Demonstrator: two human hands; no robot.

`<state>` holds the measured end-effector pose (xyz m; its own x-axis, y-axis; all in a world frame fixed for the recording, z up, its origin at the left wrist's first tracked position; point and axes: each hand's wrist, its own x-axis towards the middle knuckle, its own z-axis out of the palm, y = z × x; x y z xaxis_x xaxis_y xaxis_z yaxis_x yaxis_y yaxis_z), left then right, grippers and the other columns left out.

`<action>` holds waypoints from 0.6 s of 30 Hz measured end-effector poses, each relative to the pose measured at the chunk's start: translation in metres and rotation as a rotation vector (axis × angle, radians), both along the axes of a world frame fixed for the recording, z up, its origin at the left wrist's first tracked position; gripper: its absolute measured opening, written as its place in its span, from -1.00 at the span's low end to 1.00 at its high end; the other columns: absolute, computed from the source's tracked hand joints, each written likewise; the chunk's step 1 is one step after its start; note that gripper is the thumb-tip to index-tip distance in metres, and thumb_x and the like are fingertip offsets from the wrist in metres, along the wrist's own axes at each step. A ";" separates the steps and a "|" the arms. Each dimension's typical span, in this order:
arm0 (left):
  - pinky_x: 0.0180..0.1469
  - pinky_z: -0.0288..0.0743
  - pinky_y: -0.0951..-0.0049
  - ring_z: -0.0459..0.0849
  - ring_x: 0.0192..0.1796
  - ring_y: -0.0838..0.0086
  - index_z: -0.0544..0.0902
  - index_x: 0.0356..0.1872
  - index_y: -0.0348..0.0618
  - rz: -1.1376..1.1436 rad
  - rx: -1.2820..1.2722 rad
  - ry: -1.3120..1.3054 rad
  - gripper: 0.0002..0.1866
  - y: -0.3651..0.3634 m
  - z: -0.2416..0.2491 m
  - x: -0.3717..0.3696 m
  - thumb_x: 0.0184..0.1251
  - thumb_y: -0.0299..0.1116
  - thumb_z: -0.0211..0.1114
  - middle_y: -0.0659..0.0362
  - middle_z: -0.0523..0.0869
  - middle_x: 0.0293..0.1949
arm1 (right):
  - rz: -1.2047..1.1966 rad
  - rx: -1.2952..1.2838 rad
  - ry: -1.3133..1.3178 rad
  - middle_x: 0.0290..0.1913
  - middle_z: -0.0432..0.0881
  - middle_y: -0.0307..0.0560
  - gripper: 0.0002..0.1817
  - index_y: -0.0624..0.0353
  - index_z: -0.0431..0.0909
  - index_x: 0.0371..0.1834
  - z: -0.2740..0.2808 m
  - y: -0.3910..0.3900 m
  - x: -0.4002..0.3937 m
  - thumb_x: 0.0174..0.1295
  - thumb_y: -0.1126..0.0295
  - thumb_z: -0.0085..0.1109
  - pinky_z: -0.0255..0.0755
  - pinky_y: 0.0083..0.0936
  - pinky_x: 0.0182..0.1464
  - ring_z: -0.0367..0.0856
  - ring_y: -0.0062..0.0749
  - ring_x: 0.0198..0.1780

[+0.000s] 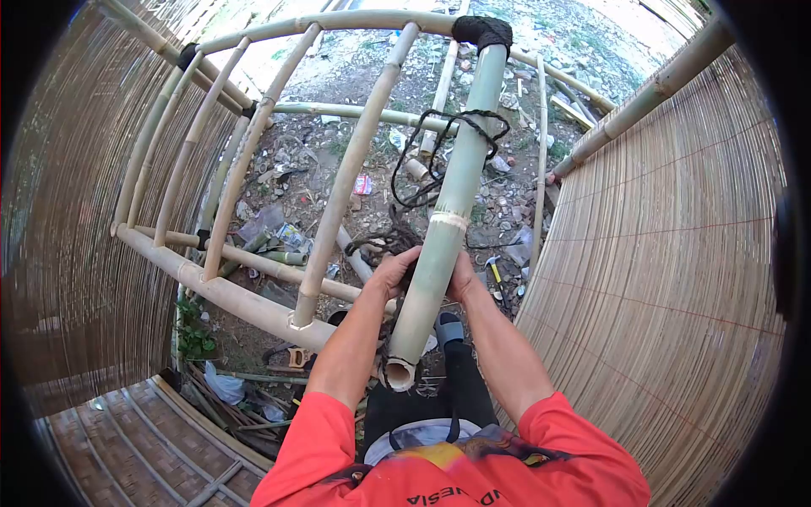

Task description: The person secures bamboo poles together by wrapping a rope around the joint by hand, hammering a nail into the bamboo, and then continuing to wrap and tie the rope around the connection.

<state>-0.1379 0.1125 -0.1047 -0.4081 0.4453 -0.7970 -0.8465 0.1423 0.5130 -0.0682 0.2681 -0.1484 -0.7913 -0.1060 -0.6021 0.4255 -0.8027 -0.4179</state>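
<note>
A thick green bamboo pole (pixel 435 266) slants toward me, its hollow cut end nearest my body. My left hand (pixel 395 272) is closed at the pole's left side, on black rope (pixel 389 241) that bunches beside its fingers. My right hand (pixel 460 275) reaches around the pole's right side; its fingers are hidden behind the bamboo. Loose loops of the rope (pixel 410 200) hang over and beside the pole farther up. Black binding (pixel 483 32) wraps the far corner, where the pole meets a curved bamboo rail (pixel 338 23).
Bamboo bars (pixel 359 169) join the curved rail to a lower rail (pixel 228 300) on the left. A slatted bamboo screen (pixel 642 253) stands at right, another (pixel 76 203) at left. On the littered ground lie a hammer (pixel 495 272) and a saw with a wooden handle (pixel 298 358).
</note>
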 end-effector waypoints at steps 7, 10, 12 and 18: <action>-0.04 0.59 0.46 0.71 -0.17 0.56 0.72 0.08 -0.30 0.333 -0.134 0.948 -0.71 -0.073 0.190 0.020 0.40 -0.42 0.40 0.25 0.80 -0.16 | -0.201 0.660 -0.200 -0.27 0.67 -0.22 -0.35 0.25 0.64 0.23 0.052 0.078 0.040 0.62 -0.17 -0.07 0.48 -0.58 -0.33 0.63 -0.59 -0.35; -0.15 0.58 0.42 0.65 -0.19 0.43 0.63 0.08 -0.23 0.704 -0.069 1.102 -0.61 -0.177 0.304 0.067 0.56 -0.08 0.18 0.15 0.68 -0.23 | -0.194 0.703 -0.171 -0.28 0.67 -0.22 -0.35 0.25 0.62 0.24 0.064 0.096 0.063 0.61 -0.18 -0.06 0.47 -0.57 -0.34 0.61 -0.58 -0.40; 0.14 0.41 0.25 0.52 -0.03 0.38 0.60 0.04 -0.23 0.896 0.152 1.439 -0.61 -0.237 0.386 0.102 0.60 -0.06 0.12 0.12 0.59 -0.18 | -0.178 0.703 -0.143 -0.28 0.66 -0.22 -0.35 0.24 0.62 0.24 0.070 0.097 0.069 0.60 -0.18 -0.04 0.48 -0.57 -0.34 0.61 -0.58 -0.40; 0.10 0.66 0.01 0.75 0.06 -0.01 0.72 -0.11 -0.34 1.740 -0.151 2.000 -0.65 -0.424 0.510 0.281 0.29 -0.22 0.40 -0.13 0.78 -0.03 | -0.052 0.911 -0.053 -0.26 0.69 -0.19 -0.39 0.19 0.65 0.17 0.094 0.073 0.061 0.58 -0.19 0.01 0.50 -0.55 -0.28 0.65 -0.58 -0.35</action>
